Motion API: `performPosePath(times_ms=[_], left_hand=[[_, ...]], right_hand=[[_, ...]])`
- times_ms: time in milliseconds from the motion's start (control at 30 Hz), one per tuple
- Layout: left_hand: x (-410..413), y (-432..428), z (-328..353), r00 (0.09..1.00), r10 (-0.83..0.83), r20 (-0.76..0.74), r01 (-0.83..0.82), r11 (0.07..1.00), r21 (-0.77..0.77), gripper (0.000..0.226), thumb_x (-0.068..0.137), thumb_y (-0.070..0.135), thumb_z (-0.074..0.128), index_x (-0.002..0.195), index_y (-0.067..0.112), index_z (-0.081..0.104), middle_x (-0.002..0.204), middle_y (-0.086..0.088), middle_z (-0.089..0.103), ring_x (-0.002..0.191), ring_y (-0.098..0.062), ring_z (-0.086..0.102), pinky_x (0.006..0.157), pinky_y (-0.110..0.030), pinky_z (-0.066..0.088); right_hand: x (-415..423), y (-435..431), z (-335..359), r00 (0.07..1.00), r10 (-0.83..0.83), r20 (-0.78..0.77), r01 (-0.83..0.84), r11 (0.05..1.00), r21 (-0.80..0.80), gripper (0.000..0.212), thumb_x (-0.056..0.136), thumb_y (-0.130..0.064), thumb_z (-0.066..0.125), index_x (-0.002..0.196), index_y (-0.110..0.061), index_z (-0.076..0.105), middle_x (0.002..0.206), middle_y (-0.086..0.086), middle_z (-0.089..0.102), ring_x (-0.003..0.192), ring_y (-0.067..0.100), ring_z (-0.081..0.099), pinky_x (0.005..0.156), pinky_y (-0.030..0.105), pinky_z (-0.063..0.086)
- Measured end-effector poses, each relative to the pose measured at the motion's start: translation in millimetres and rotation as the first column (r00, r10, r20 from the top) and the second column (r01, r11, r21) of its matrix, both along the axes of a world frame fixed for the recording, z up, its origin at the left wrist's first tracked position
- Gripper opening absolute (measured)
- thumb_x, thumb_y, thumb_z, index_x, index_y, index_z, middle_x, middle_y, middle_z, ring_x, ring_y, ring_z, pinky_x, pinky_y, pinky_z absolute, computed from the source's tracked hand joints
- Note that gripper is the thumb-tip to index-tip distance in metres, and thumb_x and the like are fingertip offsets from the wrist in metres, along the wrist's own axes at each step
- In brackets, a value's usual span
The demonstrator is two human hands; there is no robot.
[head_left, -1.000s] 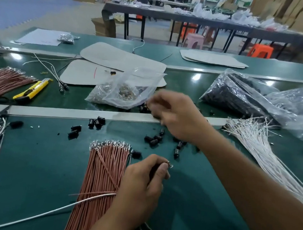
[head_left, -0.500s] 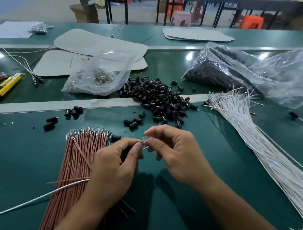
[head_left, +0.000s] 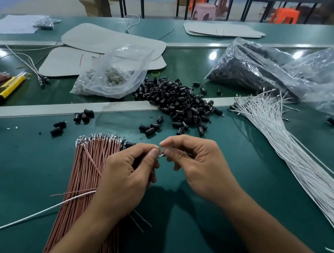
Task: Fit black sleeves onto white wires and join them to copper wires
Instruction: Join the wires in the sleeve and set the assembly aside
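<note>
My left hand [head_left: 128, 175] pinches the tip of a white wire [head_left: 28, 217] that trails off to the lower left, together with a copper wire. My right hand [head_left: 197, 166] pinches a small metal terminal [head_left: 161, 152] against that tip; the fingertips of both hands touch. A bundle of copper wires [head_left: 87, 171] with metal ends lies under my left hand. A pile of black sleeves [head_left: 178, 105] sits beyond my hands. A fan of white wires [head_left: 294, 160] lies at the right.
A clear bag of small metal parts [head_left: 113, 75] lies behind the copper bundle. Large plastic bags of black parts [head_left: 271, 69] sit at the back right. A yellow utility knife [head_left: 5, 88] lies at the left. Loose sleeves [head_left: 83, 115] dot the green table [head_left: 13, 172].
My right hand came back from the sleeve pile and met my left hand at the wire tip. The view tilted down, and the hands have since stayed together.
</note>
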State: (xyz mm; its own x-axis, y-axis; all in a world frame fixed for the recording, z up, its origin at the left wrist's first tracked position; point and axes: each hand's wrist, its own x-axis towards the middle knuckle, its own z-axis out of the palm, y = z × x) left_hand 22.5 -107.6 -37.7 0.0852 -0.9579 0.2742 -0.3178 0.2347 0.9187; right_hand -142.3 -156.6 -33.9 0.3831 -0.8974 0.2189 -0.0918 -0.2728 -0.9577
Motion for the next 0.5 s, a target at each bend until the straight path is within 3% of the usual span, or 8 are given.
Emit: performPosePath(times_ms=[233,500], left_hand=[[4.8,-0.9,0.8,0.997,-0.056,-0.056,0.057,0.998,0.02,0.018,0.096,0.016,0.058,0.083,0.018,0.071,0.063,-0.008,0.065,0.048,-0.017,0.06,0.047,-0.03,0.051],[4.3,-0.7,2.8,0.964,-0.107,-0.244,0.134,0.986,0.099,0.018,0.091,0.022,0.059,0.087,0.013,0.073,0.072,-0.011,0.068,0.058,-0.025,0.065,0.049,-0.03,0.051]], right_hand=[[-0.1,-1.2,-0.5,1.0,-0.008,0.029,0.008,1.0,-0.007,0.012,0.089,-0.008,0.073,0.097,-0.016,0.079,0.091,-0.009,0.071,0.081,0.003,0.065,0.068,0.014,0.048],[0.7,0.3,2.1,0.993,0.003,0.12,-0.005,1.0,0.013,0.02,0.088,0.003,0.071,0.093,-0.016,0.078,0.091,-0.004,0.072,0.08,0.014,0.07,0.07,0.026,0.058]])
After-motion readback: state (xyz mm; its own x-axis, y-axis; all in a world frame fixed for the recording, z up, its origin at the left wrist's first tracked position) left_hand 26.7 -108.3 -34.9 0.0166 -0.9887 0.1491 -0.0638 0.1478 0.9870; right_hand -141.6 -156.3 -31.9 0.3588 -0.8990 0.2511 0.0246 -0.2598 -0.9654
